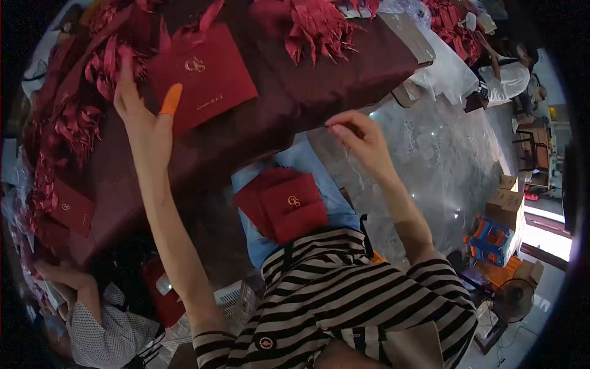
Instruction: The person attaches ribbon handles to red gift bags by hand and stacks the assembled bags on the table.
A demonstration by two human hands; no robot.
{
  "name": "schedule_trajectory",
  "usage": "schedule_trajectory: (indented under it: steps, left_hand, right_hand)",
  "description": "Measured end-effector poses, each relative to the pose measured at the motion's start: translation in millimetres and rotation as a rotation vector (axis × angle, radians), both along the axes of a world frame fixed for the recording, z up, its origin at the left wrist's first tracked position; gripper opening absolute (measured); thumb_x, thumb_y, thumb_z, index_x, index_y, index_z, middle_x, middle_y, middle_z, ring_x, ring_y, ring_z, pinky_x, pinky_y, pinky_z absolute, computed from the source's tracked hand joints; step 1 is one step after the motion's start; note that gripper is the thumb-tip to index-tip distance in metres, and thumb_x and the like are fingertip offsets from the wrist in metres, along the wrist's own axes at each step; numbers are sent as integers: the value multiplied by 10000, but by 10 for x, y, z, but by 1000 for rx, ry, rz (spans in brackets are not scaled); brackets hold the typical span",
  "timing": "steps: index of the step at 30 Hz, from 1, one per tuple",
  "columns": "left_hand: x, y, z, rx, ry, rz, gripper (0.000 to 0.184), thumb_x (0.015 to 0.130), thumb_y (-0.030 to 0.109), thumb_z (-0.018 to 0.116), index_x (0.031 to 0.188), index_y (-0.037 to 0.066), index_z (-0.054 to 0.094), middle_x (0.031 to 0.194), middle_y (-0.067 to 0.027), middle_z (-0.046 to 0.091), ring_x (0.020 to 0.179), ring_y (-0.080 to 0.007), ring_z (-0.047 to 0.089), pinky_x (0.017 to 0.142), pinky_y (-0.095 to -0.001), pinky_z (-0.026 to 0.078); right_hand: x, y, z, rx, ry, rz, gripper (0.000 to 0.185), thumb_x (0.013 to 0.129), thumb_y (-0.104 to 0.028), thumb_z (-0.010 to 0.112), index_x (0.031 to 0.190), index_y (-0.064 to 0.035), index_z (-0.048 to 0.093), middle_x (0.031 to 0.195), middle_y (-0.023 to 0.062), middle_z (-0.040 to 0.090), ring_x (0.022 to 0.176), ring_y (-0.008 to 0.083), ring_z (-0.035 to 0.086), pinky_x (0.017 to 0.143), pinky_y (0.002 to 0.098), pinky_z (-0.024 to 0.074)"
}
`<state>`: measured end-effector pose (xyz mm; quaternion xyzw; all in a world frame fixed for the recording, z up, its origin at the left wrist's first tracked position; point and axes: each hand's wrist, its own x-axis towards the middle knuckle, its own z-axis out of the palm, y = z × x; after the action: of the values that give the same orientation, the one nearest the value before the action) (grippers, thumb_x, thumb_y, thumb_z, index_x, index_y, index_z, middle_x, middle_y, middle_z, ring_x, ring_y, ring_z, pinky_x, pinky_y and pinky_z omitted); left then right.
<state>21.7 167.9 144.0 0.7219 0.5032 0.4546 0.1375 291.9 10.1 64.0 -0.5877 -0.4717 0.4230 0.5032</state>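
My left hand (pixel 145 120) reaches over the table, fingers stretched out and thumb apart, at the left edge of a flat red gift bag (pixel 212 80) with gold lettering. An orange finger cover (pixel 171 99) sits on that thumb. The fingertips are close to red ribbons (pixel 110 64). My right hand (pixel 364 140) is in the air off the table's front edge, thumb and forefinger closed together; anything between them is too small to make out. On my lap, over blue cloth (pixel 337 206), rests a small pile of similar red bags (pixel 294 206).
A dark red cloth covers the table (pixel 350 80), with heaped ribbons (pixel 319 27) at the back. Another red bag (pixel 74 206) lies at the left. A co-worker (pixel 104 326) sits at lower left, another person (pixel 507 77) at upper right. Boxes (pixel 505 200) and a fan (pixel 513 300) stand at right.
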Motion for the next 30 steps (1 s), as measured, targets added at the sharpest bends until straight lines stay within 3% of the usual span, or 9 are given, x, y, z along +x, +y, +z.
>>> schedule_trajectory:
  steps: [3, 11, 15, 16, 20, 25, 27, 28, 30]
  left_hand:
    - [-146, 129, -367, 105, 389, -87, 436, 851, 115, 649, 1277, 153, 562, 1361, -136, 473, 1292, -331, 377, 1064, -434, 320]
    - [6, -69, -444, 310, 288, 6, 298, 912, 95, 584, 1210, 89, 601, 1283, -124, 528, 1193, -312, 482, 1018, -412, 372]
    - [-23, -896, -662, -26, 29, -330, 306, 793, -74, 600, 1070, 47, 648, 1050, -138, 628, 957, -291, 608, 816, -366, 493]
    - [55, -1078, -791, -152, 7, -411, 329, 741, -104, 604, 1036, 33, 649, 942, -137, 641, 896, -297, 626, 785, -382, 503]
    - [306, -1426, -1472, -235, 368, -455, 400, 862, 136, 651, 1240, 43, 559, 1233, -165, 548, 1135, -329, 528, 890, -428, 474]
    - [362, -1592, -1932, -393, 567, -534, 531, 887, 324, 623, 1304, 23, 492, 1355, -142, 437, 1285, -347, 373, 1069, -488, 306]
    - [323, -1659, -1973, -431, 564, -559, 508, 880, 311, 635, 1277, 19, 510, 1361, -132, 429, 1279, -356, 373, 1069, -487, 309]
    - [302, -1715, -1956, -459, 537, -553, 488, 873, 295, 649, 1253, 16, 528, 1362, -129, 423, 1268, -361, 381, 1064, -483, 319]
    - [249, -1761, -1981, -427, 444, -526, 423, 855, 274, 672, 1193, 38, 577, 1354, -124, 415, 1273, -363, 357, 1060, -497, 322]
  right_hand:
    - [202, 370, 232, 352, -382, -21, 109, 864, -58, 629, 959, -30, 675, 882, 61, 645, 776, 151, 612, 678, 258, 471]
    - [207, 1366, 296, 734, -1336, 166, 165, 802, -128, 640, 960, -149, 682, 1075, 2, 595, 986, 217, 586, 743, 339, 542]
    - [158, 1365, 308, 737, -1294, 193, 155, 817, -144, 635, 964, -164, 680, 1056, -3, 614, 1009, 202, 581, 784, 333, 535]
    - [127, 1333, 315, 772, -1164, 187, 154, 824, -141, 630, 969, -159, 677, 1050, -2, 625, 1013, 206, 583, 803, 340, 530]
    - [-179, 1042, 428, 873, -789, 387, 158, 839, -95, 625, 994, -87, 654, 1035, 47, 647, 1026, 245, 601, 853, 368, 515]
    - [-204, 338, 860, 588, 2, 483, 156, 909, 39, 482, 1011, 29, 599, 955, 156, 612, 766, 210, 661, 637, 293, 559]
    - [-15, 176, 961, 838, 220, 211, 187, 966, -101, 407, 1030, 2, 550, 937, 175, 572, 609, 232, 604, 541, 278, 516]
    - [132, -29, 1101, 859, 339, 81, 232, 981, -200, 442, 1093, -28, 550, 1014, 146, 535, 810, 184, 526, 600, 251, 491]
    - [352, -210, 1168, 932, 694, 184, 243, 981, -206, 444, 1094, -26, 562, 1025, 143, 542, 809, 184, 514, 655, 248, 484]
